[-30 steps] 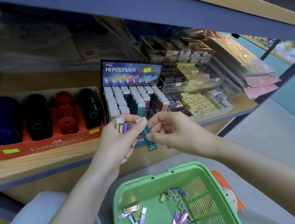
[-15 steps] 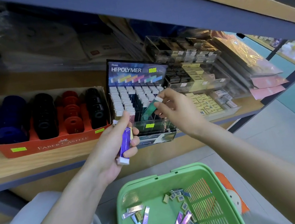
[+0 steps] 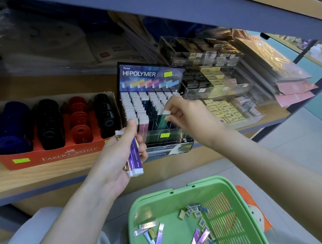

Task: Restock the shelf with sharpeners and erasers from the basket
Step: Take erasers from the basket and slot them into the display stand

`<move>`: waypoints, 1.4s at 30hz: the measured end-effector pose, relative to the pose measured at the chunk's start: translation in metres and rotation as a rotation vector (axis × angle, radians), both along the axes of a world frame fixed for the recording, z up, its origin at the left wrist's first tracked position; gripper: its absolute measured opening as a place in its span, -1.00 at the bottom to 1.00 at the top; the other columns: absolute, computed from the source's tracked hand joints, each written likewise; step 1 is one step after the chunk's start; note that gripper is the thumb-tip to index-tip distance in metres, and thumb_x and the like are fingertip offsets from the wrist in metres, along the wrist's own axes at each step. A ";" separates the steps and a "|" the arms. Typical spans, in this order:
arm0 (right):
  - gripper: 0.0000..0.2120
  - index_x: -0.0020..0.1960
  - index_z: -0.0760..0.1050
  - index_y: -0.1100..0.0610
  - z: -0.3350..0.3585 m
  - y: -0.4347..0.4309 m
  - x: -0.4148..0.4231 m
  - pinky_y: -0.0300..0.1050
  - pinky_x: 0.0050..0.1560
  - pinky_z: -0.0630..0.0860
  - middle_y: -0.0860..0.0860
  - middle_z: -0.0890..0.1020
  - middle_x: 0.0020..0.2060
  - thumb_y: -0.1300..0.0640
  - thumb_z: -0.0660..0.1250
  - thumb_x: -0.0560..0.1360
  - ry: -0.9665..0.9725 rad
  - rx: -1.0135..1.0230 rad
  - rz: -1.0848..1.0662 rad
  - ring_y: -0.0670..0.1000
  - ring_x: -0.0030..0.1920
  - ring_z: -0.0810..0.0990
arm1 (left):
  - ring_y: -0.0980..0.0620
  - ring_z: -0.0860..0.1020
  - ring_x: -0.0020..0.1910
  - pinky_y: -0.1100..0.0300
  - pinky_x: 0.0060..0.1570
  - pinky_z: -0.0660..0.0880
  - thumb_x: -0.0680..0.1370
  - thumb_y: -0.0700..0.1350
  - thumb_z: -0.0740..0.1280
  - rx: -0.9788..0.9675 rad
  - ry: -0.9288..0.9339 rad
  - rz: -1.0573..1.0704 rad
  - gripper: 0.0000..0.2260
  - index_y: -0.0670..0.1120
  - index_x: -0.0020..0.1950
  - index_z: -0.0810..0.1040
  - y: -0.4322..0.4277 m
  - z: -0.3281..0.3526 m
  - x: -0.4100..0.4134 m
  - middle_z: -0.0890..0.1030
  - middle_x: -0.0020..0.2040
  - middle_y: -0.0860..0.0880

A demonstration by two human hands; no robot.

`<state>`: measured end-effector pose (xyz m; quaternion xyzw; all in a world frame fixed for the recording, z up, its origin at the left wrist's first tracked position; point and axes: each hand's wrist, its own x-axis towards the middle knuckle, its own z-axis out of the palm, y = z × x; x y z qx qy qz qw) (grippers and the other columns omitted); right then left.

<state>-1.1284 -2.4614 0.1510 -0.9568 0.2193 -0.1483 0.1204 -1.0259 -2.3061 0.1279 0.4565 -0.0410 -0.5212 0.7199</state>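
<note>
Since half a second ago the right hand has lowered the teal eraser, pinched by its white end, partway into a slot of the display box on the shelf. The left hand grips purple erasers just in front. Slotting is under way. Next it wants pushing home and releasing. More erasers wait in the basket.

An eraser is held by the right hand over a slot of the display, which is set on the shelf just behind both hands. A bundle is held in the left hand, before the display's front. A sharpener box is placed left of the left hand; trays are stacked right of the right hand. Below both hands a basket is seen, with loose erasers in it.
</note>
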 end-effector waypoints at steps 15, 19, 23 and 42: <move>-0.84 -0.09 0.53 0.10 -0.009 0.101 -0.014 -0.21 -0.28 0.53 0.15 0.63 -0.18 0.01 0.31 0.54 -0.052 0.931 -0.160 -0.15 -0.35 0.52 | 0.17 0.42 -0.36 0.30 -0.39 0.35 0.62 0.03 0.14 -0.132 -0.402 0.264 -0.75 -0.06 -0.20 0.35 0.007 0.004 -0.012 0.45 -0.43 0.14; -0.90 -0.01 0.51 0.24 -0.010 0.109 -0.010 -0.32 -0.34 0.54 0.16 0.57 -0.18 0.20 0.32 0.53 -0.127 1.131 -0.157 -0.16 -0.39 0.53 | 0.17 0.42 -0.41 0.23 -0.41 0.31 0.62 0.08 0.10 -0.111 -0.398 0.225 -0.73 -0.06 -0.17 0.33 0.008 0.001 -0.018 0.45 -0.41 0.10; -0.92 -0.06 0.48 0.26 -0.010 0.105 -0.016 -0.26 -0.31 0.59 0.14 0.57 -0.28 0.24 0.29 0.55 -0.181 1.140 -0.201 -0.12 -0.40 0.56 | 0.04 0.62 -0.26 0.15 -0.23 0.57 0.61 0.09 0.10 -0.080 -0.183 0.163 -0.73 -0.07 -0.08 0.42 0.012 0.004 -0.019 0.57 -0.21 -0.10; -0.86 -0.05 0.41 0.12 0.012 0.046 -0.042 -0.37 -0.35 0.38 0.02 0.51 -0.25 0.29 0.34 0.49 -0.385 1.089 -0.297 -0.18 -0.39 0.47 | -0.01 0.46 -0.39 0.30 -0.55 0.39 0.55 -0.38 0.09 0.051 0.179 -0.249 -0.88 -0.25 0.03 0.35 0.024 -0.001 -0.006 0.45 -0.17 -0.21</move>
